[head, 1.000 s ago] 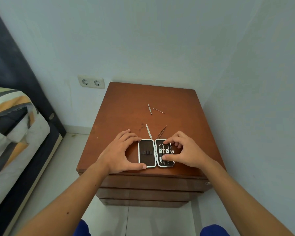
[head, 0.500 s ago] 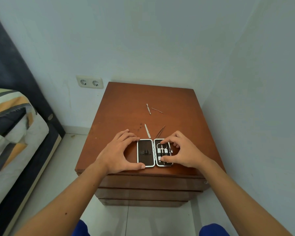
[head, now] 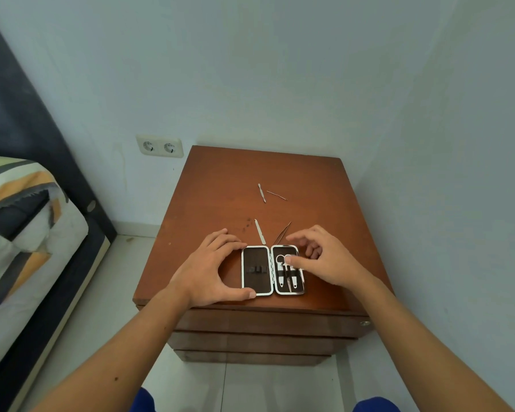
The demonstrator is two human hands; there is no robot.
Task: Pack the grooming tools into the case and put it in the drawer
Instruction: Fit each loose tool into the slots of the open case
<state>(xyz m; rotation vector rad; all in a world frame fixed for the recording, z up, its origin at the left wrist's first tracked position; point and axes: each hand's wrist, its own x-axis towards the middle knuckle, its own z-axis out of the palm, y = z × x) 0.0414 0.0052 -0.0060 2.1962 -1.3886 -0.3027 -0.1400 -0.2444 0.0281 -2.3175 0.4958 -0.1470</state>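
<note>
Head view: we see the case (head: 272, 270) lying open and flat near the front edge of the nightstand (head: 220, 185). Our left hand (head: 211, 269) braces its empty left half, thumb at the near corner and fingers at the far corner, gripping nothing else. Our right hand (head: 321, 260) hovers over the right half, fingers loosely spread, thumb tip (head: 292, 261) touching the tools strapped there; we cannot tell whether it pinches anything.

We judge the packing well short of done. A few tools, scissors among them, sit under the strap in the right half. Four pieces lie loose on the wood: a file (head: 260, 231) and tweezers (head: 282, 232) just behind the case, and a cuticle pusher (head: 261, 193) with a thin pick (head: 276, 195) farther back, well apart from it.

Left to do, as we read it: slot those four in, fold the case shut, open a drawer (head: 268, 322) (all closed now) and put the case inside.
</note>
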